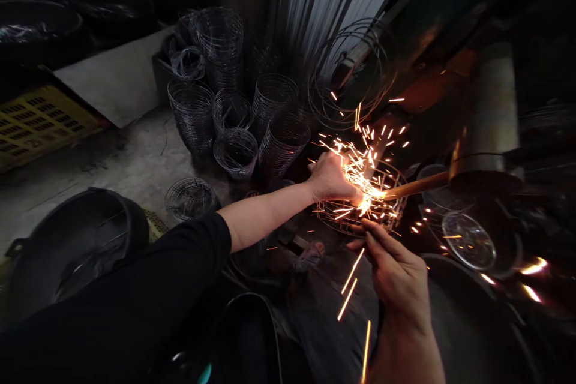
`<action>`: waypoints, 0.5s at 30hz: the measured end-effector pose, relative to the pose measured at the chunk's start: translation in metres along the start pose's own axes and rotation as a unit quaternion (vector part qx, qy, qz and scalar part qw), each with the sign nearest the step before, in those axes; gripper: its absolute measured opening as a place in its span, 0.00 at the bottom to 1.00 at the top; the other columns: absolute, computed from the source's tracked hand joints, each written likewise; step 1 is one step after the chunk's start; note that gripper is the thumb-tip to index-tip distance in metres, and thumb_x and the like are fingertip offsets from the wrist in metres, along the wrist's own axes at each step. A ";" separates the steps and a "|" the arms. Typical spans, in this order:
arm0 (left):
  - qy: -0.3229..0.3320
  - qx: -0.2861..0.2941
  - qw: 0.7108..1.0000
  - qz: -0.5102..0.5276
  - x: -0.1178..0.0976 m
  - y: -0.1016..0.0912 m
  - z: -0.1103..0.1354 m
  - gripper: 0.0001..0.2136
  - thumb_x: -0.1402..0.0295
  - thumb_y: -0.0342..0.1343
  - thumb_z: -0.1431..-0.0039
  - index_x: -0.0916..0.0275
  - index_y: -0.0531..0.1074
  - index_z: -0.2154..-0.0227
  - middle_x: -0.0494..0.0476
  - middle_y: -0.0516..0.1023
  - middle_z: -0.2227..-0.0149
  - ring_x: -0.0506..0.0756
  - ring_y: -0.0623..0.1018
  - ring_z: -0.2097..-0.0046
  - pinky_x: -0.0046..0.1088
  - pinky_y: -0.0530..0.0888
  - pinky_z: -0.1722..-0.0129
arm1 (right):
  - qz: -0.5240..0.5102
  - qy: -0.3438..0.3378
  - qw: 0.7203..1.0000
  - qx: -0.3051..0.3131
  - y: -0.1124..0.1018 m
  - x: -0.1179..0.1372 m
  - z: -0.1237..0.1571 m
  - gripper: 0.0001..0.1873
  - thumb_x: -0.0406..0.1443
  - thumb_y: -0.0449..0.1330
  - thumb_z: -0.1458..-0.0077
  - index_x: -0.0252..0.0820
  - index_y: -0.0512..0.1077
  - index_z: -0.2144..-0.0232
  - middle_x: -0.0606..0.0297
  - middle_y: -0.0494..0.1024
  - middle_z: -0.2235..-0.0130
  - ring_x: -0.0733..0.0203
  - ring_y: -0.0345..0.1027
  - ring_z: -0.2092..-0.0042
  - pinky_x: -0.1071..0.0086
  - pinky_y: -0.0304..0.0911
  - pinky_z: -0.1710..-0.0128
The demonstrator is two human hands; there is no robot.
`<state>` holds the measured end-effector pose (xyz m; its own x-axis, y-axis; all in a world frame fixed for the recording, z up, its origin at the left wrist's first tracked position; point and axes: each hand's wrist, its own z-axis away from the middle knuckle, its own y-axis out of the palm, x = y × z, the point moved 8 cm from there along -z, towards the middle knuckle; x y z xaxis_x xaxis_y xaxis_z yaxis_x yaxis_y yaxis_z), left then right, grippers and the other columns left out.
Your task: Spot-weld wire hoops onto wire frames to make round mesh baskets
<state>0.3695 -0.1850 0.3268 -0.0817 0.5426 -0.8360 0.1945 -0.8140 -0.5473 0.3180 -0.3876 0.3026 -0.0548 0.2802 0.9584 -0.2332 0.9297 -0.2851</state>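
Note:
Bright sparks burst from the rim of a round wire basket, where a copper-coloured rod from the welding machine meets it. My left hand reaches across from the left and is closed on the basket's far left side, its fingertips partly lost in the glare. At the near side is my right hand, thumb and fingers pinched together close below the sparks. Whatever is in that pinch is too small to make out.
Several stacks of wire rings stand beyond my left arm. Loose wire hoops hang behind the basket. A black tub is at lower left, a yellow crate farther back. Sparks fall between my arms and to the right.

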 end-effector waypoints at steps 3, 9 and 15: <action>-0.006 -0.014 1.000 0.004 0.000 -0.002 0.005 0.46 0.61 0.70 0.71 0.57 0.64 0.41 0.61 0.68 0.46 0.64 0.68 0.45 0.45 0.70 0.46 | -0.006 0.030 0.999 0.015 0.007 -0.010 0.003 0.20 0.46 0.68 0.55 0.40 0.80 0.62 0.54 0.81 0.63 0.55 0.75 0.67 0.59 0.72 0.63; -0.003 -0.026 1.000 -0.001 -0.003 0.000 0.006 0.47 0.59 0.68 0.72 0.56 0.63 0.41 0.61 0.67 0.45 0.64 0.67 0.44 0.47 0.68 0.45 | 0.059 0.056 0.994 0.073 0.016 -0.030 0.015 0.23 0.48 0.66 0.55 0.43 0.80 0.59 0.54 0.80 0.55 0.48 0.74 0.53 0.54 0.68 0.50; -0.049 0.023 0.998 0.030 0.002 0.004 0.014 0.48 0.58 0.69 0.72 0.55 0.62 0.40 0.59 0.64 0.44 0.64 0.65 0.42 0.46 0.67 0.43 | 0.073 0.073 0.984 0.148 0.024 -0.040 0.038 0.21 0.49 0.65 0.54 0.47 0.80 0.58 0.57 0.79 0.54 0.48 0.73 0.50 0.54 0.66 0.46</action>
<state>0.3563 -0.1902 0.3224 -0.1661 0.4715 -0.8661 0.1573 -0.8544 -0.4952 0.2773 -0.3859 0.2579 0.0257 0.4576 0.8888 -0.5064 0.7725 -0.3831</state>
